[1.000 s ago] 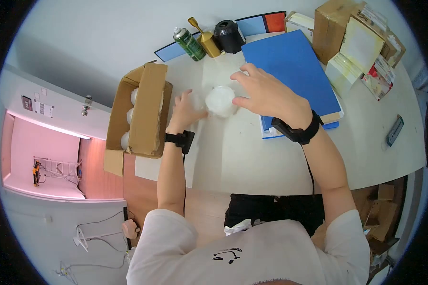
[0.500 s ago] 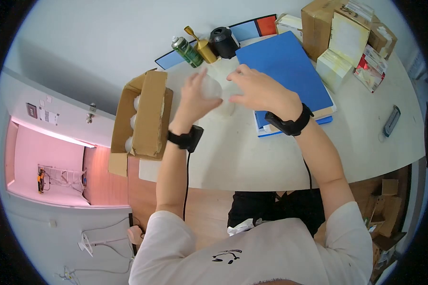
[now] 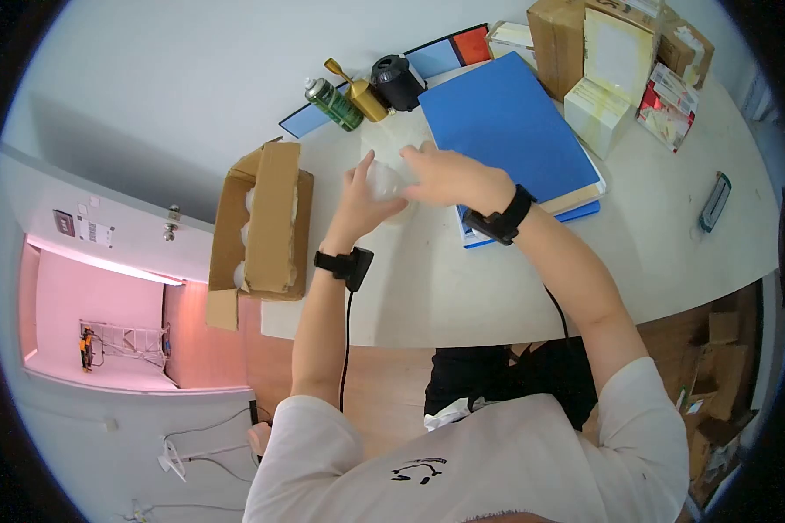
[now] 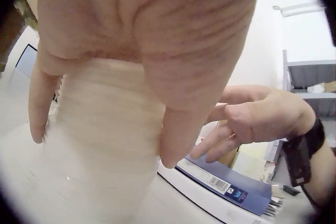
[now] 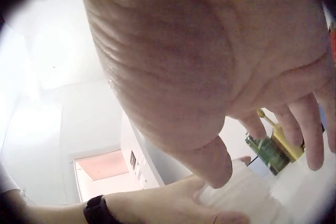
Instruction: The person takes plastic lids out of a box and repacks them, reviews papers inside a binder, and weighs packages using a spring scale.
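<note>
A white ribbed cylinder (image 3: pixel 384 180) is gripped by the left hand (image 3: pixel 362 207), with thumb and fingers pressed along opposite sides; it is held over the middle of the surface (image 3: pixel 445 296). Bands are seen around the cylinder in the left wrist view, and its lower part is blurred by glare. Whether its lower end is touching the surface cannot be told.

The right hand (image 3: pixel 462 181) is placed just beside the cylinder, fingers spread and slightly bent, with nothing held; whether the cylinder is touched by the right thumb cannot be told. A black band is worn on each wrist.

To the left of the hands, a long cardboard box (image 3: pixel 275 222) is shown with its top flaps raised, and white round pieces (image 3: pixel 239 277) are contained in it, partly hidden by the near flap. To the right, a large blue binder (image 3: pixel 501 126) is laid flat, partly under the right forearm. Along the back, a green can (image 3: pixel 333 105), a gold bottle (image 3: pixel 366 98) and a black pot (image 3: pixel 397 83) are lined up side by side. Cartons (image 3: pixel 597 118) are grouped at the back right corner, and a cutter (image 3: pixel 715 202) is placed near the right edge
</note>
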Action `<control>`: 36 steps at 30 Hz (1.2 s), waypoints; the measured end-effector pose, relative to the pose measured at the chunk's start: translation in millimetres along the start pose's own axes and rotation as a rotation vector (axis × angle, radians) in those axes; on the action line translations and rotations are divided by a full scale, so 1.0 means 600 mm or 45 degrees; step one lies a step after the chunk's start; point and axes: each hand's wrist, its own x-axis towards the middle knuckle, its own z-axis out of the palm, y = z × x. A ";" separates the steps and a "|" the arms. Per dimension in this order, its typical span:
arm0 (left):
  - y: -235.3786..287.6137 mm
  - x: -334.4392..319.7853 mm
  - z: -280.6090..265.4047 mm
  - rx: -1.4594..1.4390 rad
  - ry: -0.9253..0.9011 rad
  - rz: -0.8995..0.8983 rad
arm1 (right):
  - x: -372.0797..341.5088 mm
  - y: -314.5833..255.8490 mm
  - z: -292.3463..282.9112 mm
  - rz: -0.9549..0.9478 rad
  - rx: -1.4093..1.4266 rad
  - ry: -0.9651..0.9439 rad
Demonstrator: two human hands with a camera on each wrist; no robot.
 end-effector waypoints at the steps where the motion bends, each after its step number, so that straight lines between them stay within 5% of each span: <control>1: -0.006 -0.004 0.001 0.006 -0.003 0.003 | 0.005 -0.002 0.017 -0.004 0.038 -0.007; 9: -0.016 -0.079 0.000 0.022 -0.011 0.150 | 0.024 -0.021 0.071 0.176 0.223 -0.413; 11: -0.012 -0.096 -0.004 0.039 -0.042 0.153 | 0.021 -0.033 0.060 0.361 0.771 -0.486; 16: -0.011 -0.160 0.007 -0.131 0.140 0.280 | 0.018 -0.042 0.070 0.312 0.606 -0.538; 18: 0.000 -0.194 0.012 -1.014 0.190 -0.425 | 0.021 -0.040 0.074 0.175 0.651 -0.589; 19: -0.010 -0.207 0.013 -1.022 0.230 -0.425 | 0.021 -0.044 0.079 0.146 0.629 -0.608; 21: -0.035 -0.221 0.012 -1.557 -0.137 -0.674 | 0.014 -0.053 0.090 0.196 0.729 -0.630; 24: -0.009 -0.242 -0.010 -1.961 -0.213 -0.729 | 0.004 -0.074 0.102 0.137 0.637 -0.611; 29: -0.007 -0.244 -0.016 -2.063 -0.047 -0.696 | -0.005 -0.103 0.054 -0.032 0.617 -0.453; 31: 0.009 -0.244 -0.036 -2.241 -0.396 -0.606 | -0.025 -0.124 0.026 0.034 0.759 -0.404; 32: 0.021 -0.243 -0.046 -2.243 -0.392 -0.595 | -0.034 -0.132 0.018 0.028 0.752 -0.403; 35: 0.057 -0.245 -0.093 -1.823 -0.187 -0.471 | -0.067 -0.163 -0.003 -0.229 0.710 -0.075; 36: 0.061 -0.248 -0.121 -1.500 0.025 -0.266 | -0.079 -0.174 -0.017 -0.264 0.697 -0.009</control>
